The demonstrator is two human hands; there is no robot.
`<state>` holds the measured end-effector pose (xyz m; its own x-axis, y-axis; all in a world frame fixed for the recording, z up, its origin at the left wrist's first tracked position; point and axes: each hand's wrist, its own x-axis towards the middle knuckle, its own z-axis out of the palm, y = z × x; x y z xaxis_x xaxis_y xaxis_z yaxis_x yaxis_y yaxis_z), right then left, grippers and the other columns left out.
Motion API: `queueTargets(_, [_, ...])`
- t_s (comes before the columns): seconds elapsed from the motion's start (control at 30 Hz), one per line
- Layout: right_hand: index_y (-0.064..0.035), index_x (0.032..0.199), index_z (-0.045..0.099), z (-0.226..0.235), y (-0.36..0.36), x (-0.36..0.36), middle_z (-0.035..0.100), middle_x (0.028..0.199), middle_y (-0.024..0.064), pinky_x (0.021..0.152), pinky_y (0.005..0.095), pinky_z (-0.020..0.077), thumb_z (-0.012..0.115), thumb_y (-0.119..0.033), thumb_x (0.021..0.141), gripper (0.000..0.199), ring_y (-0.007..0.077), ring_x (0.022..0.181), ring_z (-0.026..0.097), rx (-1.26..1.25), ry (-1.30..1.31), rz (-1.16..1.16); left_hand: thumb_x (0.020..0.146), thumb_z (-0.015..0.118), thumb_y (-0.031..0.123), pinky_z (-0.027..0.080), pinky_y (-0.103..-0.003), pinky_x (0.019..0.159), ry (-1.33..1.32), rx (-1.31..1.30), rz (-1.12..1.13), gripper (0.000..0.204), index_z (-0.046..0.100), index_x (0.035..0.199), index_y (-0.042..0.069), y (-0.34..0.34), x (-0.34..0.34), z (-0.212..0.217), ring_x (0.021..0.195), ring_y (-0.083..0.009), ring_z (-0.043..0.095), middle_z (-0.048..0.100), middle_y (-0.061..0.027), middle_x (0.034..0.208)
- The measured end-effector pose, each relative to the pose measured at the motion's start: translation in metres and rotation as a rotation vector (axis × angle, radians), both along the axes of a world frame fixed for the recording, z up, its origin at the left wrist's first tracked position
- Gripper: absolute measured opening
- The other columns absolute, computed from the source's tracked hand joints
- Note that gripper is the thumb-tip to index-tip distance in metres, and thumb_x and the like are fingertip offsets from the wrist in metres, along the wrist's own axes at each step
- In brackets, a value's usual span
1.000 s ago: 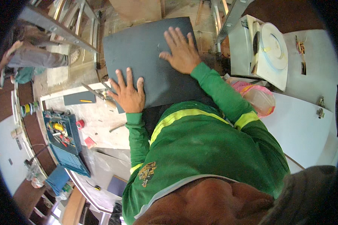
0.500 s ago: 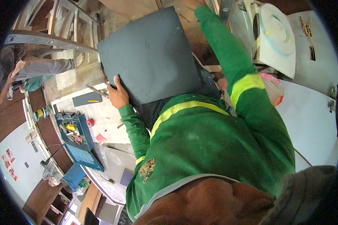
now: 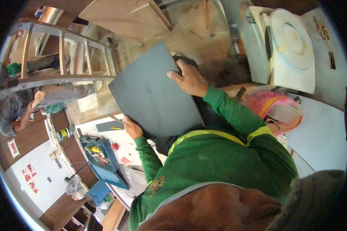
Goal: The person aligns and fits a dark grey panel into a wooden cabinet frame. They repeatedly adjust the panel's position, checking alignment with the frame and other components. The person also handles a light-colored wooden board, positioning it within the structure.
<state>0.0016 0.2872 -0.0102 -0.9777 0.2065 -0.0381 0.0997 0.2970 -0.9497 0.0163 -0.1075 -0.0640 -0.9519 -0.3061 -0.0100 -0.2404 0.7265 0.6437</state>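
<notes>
A dark grey square-cornered board lies tilted across my lap, its smooth face toward me. On its far right edge my right hand is closed, thumb over the face and fingers under the edge. At the lower left edge, my left hand holds the board, some fingers hidden by it. A thin greyish strip shows right beside my left hand; I cannot tell whether the hand touches it. Left of that hand, a yellow pencil-like stick rests on a smaller dark grey piece.
A blue toolbox with hand tools and a red tape roll are at left. A metal ladder stands far left, with a person beyond it. A white appliance and a pink plastic bag are at right.
My right hand has come back from the far side and now grips the board's right edge. The board has turned and tilted. The view has shifted, showing more ladder and floor.
</notes>
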Motion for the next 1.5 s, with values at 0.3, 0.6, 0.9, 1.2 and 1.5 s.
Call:
queueTargets(0.3, [0.001, 0.091, 0.049, 0.047, -0.005, -0.005, 0.054, 0.072, 0.0238, 0.063, 0.0482, 0.0453, 0.069, -0.028, 0.098, 0.036, 0.0389, 0.063, 0.053, -0.092, 0.108, -0.043, 0.114, 0.031, 0.044, 0.045, -0.043, 0.104, 0.021, 0.019, -0.017, 0.068, 0.058, 0.13, -0.017, -0.027, -0.005, -0.03, 0.118, -0.0422, 0.062, 0.064, -0.0344, 0.128])
queueTargets(0.6, [0.0023, 0.092, 0.067, 0.023, 0.019, -0.059, 0.067, 0.089, 0.0323, 0.077, 0.0589, 0.0509, 0.047, -0.054, 0.105, 0.061, 0.0498, 0.085, 0.067, 0.171, -0.039, -0.056, 0.113, 0.036, 0.036, 0.044, -0.044, 0.108, 0.097, -0.13, -0.149, 0.058, 0.056, 0.133, -0.014, -0.019, 0.021, -0.014, 0.118, -0.0459, 0.06, 0.064, -0.0339, 0.126])
queueTargets(0.9, [0.0036, 0.152, 0.042, 0.01, -0.084, -0.093, 0.036, 0.161, 0.0273, 0.116, 0.0697, 0.0273, 0.054, -0.061, 0.097, 0.086, 0.0429, 0.15, 0.034, 1.038, 0.34, 0.203, 0.113, 0.038, 0.038, 0.035, -0.039, 0.118, -0.113, 0.307, 0.017, 0.062, 0.046, 0.148, -0.013, 0.03, 0.051, 0.016, 0.141, -0.0368, 0.049, 0.048, -0.0285, 0.154])
queueTargets(1.2, [-0.0056, 0.158, 0.038, -0.031, -0.036, -0.122, 0.031, 0.166, 0.0204, 0.121, 0.0639, 0.024, 0.051, -0.065, 0.097, 0.085, 0.0376, 0.155, 0.026, 0.826, 0.305, 0.18, 0.114, 0.035, 0.034, 0.046, -0.044, 0.1, 0.133, 0.186, -0.035, 0.055, 0.058, 0.123, -0.015, 0.015, 0.073, -0.023, 0.112, -0.0441, 0.059, 0.064, -0.0315, 0.123])
queueTargets(1.5, [0.0036, 0.152, 0.042, 0.029, -0.014, -0.104, 0.055, 0.145, 0.0297, 0.114, 0.0552, 0.0387, 0.048, -0.074, 0.096, 0.096, 0.0455, 0.137, 0.051, 0.971, -0.088, 0.101, 0.113, 0.039, 0.042, 0.048, -0.045, 0.081, 0.101, 0.386, 0.114, 0.055, 0.058, 0.103, -0.01, 0.023, 0.094, -0.002, 0.085, -0.0374, 0.057, 0.062, -0.0267, 0.093])
